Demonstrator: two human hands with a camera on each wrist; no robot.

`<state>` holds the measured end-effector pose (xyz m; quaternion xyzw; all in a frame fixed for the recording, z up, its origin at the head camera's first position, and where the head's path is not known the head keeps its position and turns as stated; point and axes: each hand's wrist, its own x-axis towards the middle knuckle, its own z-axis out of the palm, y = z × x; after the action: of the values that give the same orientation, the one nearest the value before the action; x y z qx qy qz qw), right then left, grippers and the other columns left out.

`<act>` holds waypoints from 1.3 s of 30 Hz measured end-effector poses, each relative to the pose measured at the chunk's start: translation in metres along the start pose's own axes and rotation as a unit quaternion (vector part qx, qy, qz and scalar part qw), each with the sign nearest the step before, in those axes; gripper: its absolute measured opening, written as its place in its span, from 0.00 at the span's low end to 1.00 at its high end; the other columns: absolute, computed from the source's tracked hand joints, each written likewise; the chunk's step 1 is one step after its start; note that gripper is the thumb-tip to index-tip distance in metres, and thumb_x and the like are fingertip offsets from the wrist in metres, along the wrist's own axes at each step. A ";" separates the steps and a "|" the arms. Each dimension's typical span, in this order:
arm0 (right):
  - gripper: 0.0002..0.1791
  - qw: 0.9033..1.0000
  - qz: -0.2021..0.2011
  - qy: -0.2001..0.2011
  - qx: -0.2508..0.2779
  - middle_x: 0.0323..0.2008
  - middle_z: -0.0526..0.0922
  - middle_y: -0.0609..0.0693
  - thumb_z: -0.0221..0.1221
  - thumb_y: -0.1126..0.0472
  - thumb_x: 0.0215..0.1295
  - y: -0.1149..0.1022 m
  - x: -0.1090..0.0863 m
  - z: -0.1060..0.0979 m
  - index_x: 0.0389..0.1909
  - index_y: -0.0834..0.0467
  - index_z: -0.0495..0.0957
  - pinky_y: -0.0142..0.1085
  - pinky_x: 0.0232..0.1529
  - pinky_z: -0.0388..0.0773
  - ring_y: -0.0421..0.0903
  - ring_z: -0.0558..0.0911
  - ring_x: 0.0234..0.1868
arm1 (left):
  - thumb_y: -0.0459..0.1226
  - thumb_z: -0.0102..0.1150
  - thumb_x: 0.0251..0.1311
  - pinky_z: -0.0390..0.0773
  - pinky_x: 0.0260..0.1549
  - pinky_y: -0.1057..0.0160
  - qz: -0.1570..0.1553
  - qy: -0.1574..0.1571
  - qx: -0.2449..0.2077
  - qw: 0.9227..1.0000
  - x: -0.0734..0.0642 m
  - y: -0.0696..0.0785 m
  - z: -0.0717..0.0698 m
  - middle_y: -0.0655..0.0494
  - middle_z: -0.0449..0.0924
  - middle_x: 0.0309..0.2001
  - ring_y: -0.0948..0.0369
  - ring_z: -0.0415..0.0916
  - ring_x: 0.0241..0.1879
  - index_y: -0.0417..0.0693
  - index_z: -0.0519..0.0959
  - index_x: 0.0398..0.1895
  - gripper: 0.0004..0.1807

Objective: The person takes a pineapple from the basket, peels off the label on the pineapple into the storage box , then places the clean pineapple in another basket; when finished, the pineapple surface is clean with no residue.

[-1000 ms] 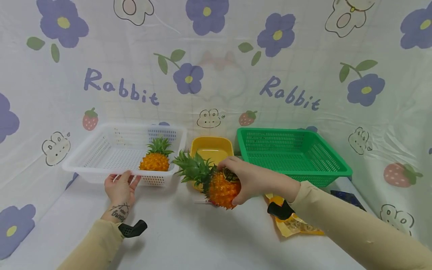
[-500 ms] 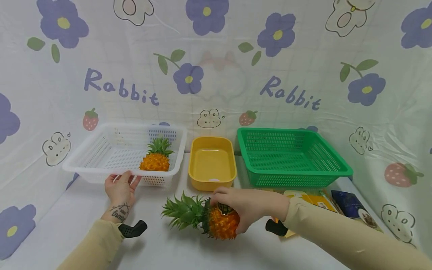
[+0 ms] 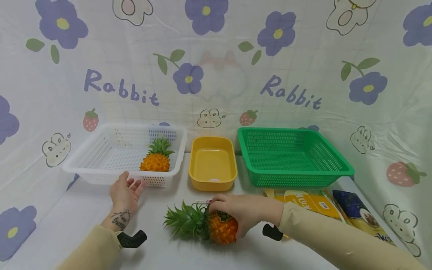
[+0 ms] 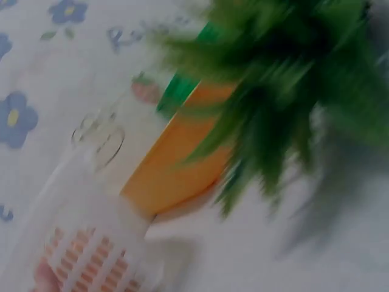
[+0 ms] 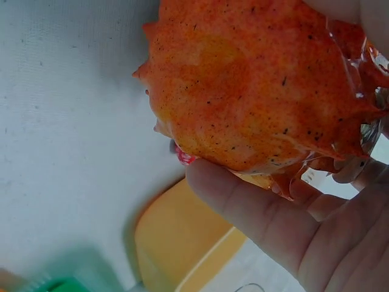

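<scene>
My right hand (image 3: 244,212) grips an orange pineapple (image 3: 223,230) from above, around its body, in the middle of the table front. The pineapple lies sideways, its green crown (image 3: 185,221) pointing left. In the right wrist view, fingers spread along the spiky orange body (image 5: 243,91). My left hand (image 3: 125,197) is at the front rim of the white basket (image 3: 91,173), fingers loosely bent and holding nothing. Inside that basket, at its right end, sits a second pineapple (image 3: 155,162). The left wrist view is blurred, with crown leaves (image 4: 273,73) filling its upper right.
A yellow tub (image 3: 212,165) stands between the white basket and a green basket (image 3: 283,161). Right of my right hand lie a yellow packet (image 3: 314,202) and a dark blue packet (image 3: 351,206). A thin stick with a red part (image 3: 205,202) shows behind the pineapple.
My right hand has brought the pineapple down and toward me from in front of the yellow tub. My left hand has loosened from the white basket's rim and shifted slightly right.
</scene>
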<state>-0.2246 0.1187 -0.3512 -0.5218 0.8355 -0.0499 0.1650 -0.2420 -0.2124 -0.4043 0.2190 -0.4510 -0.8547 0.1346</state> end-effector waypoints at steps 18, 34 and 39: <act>0.58 0.998 0.029 0.012 0.049 0.70 0.51 0.44 0.73 0.60 0.40 0.002 -0.005 0.008 0.71 0.44 0.47 0.38 0.59 0.69 0.42 0.59 0.67 | 0.54 0.71 0.39 0.73 0.50 0.56 0.267 -0.453 0.628 0.574 -0.070 -0.037 0.020 0.65 0.71 0.52 0.63 0.71 0.50 0.58 0.73 0.53 0.34; 0.54 0.904 0.183 0.229 0.312 0.63 0.62 0.62 0.75 0.61 0.37 -0.011 -0.029 0.051 0.67 0.61 0.54 0.46 0.47 0.77 0.58 0.74 0.53 | 0.48 0.72 0.40 0.76 0.43 0.59 0.314 -0.403 0.631 0.584 -0.076 -0.047 0.015 0.64 0.76 0.47 0.64 0.75 0.44 0.55 0.76 0.51 0.30; 0.47 0.884 0.178 0.249 0.355 0.59 0.65 0.58 0.73 0.66 0.40 -0.009 -0.026 0.058 0.64 0.58 0.60 0.35 0.37 0.80 0.56 0.74 0.50 | 0.47 0.72 0.40 0.76 0.42 0.59 0.311 -0.389 0.629 0.597 -0.075 -0.047 0.015 0.64 0.77 0.47 0.65 0.75 0.43 0.54 0.76 0.51 0.30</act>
<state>-0.1876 0.1430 -0.3982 -0.2412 0.8546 -0.4406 0.1319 -0.1860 -0.1432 -0.4168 -0.2576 -0.9273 -0.2697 0.0332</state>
